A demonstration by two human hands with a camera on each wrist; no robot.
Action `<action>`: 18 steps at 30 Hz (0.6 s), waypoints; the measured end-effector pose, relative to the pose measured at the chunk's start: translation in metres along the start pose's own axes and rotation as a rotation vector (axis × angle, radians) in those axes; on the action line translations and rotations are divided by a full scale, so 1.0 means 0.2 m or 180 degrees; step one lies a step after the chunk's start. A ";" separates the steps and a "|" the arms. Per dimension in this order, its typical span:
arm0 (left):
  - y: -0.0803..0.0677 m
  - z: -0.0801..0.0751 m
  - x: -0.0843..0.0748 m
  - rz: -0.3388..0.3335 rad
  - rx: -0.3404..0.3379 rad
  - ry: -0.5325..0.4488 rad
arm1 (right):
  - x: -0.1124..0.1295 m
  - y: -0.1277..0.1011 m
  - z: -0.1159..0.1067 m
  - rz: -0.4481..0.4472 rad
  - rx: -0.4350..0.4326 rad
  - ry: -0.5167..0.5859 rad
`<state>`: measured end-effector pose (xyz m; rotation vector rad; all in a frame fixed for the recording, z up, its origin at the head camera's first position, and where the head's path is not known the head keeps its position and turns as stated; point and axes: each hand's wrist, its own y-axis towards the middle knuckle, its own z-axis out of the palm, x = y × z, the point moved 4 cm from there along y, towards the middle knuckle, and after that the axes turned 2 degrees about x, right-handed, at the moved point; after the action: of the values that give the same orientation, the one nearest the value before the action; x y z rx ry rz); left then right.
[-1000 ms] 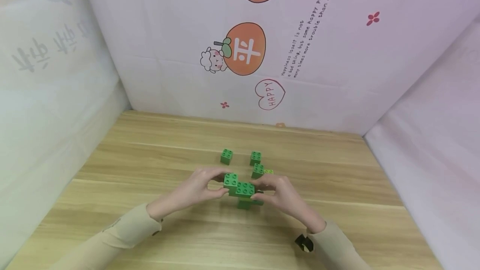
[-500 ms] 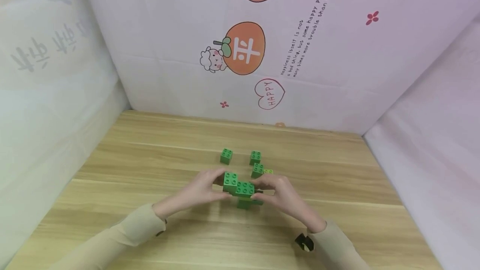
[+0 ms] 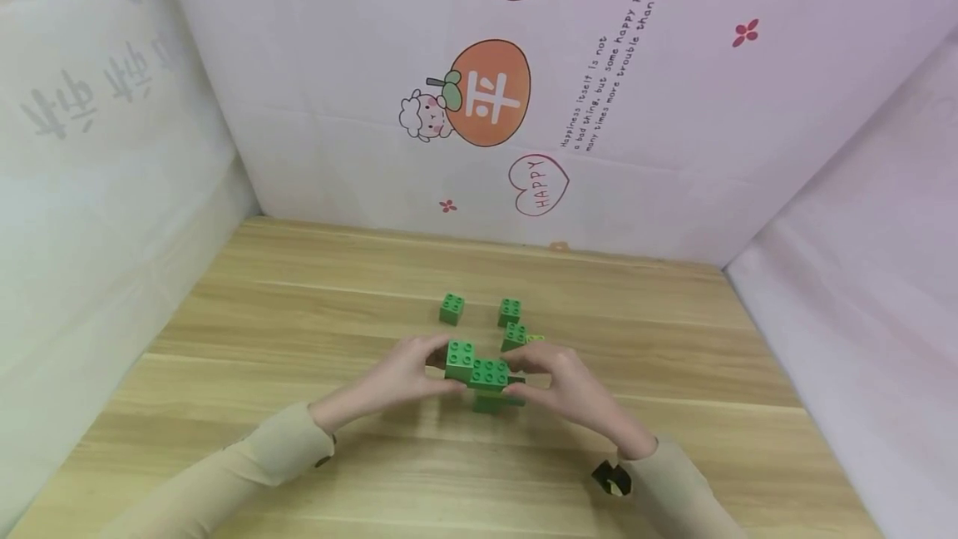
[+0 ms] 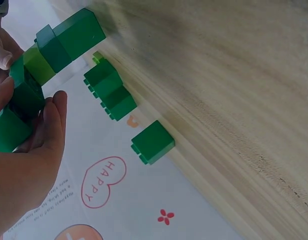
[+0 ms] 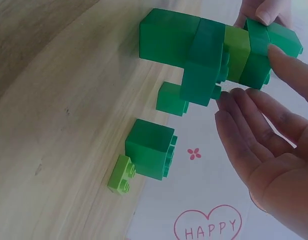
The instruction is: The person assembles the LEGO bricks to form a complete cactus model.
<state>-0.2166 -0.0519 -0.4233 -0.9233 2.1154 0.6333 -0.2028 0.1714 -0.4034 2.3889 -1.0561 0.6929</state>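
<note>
- Little has shifted since a second ago: both hands keep their places on either side of the green block stack [image 3: 482,381], and the stack sits at the same spot on the wooden table [image 3: 299,331]; only the view has tipped very slightly.
- The left hand [image 3: 407,373] holds the upper left part of the stack, thumb at the near side and fingers curled over the far side, pinching the raised top block.
- The right hand [image 3: 561,385] grips the upper right part; in the right wrist view its fingers [image 5: 254,130] lie along the top blocks, with one fingertip across the end of the stack.
- The two hands stay apart from each other, joined only by the blocks between them.
- The stack stands upright near the middle of the table, its foot resting on the wood; a single lighter green layer [image 5: 236,52] shows among the darker blocks.
- Behind the stack lie loose pieces: one dark green block [image 3: 451,309] to the far left, another [image 3: 510,312] to its right, and a third [image 3: 514,336] just in front of that one.
- A small light green brick [image 5: 121,174] lies touching that third block.
- Patterned cloth [image 3: 524,106] with a "HAPPY" heart hangs behind the table.
</note>
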 end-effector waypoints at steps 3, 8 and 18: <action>0.00 0.00 0.00 -0.0016 0.0009 -0.0014 | -0.01 0.00 -0.02 0.0048 -0.0067 0.0073; 0.00 -0.01 0.00 -0.0003 -0.0006 0.0004 | -0.07 0.00 -0.08 0.0115 -0.0283 0.0126; -0.01 0.00 -0.02 0.0020 -0.0028 0.0003 | -0.24 0.01 -0.15 0.0428 -0.0323 -0.0095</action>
<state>-0.2129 -0.0527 -0.4201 -0.9222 2.1186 0.6461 -0.2395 0.2136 -0.4084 2.2647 -1.2434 0.6349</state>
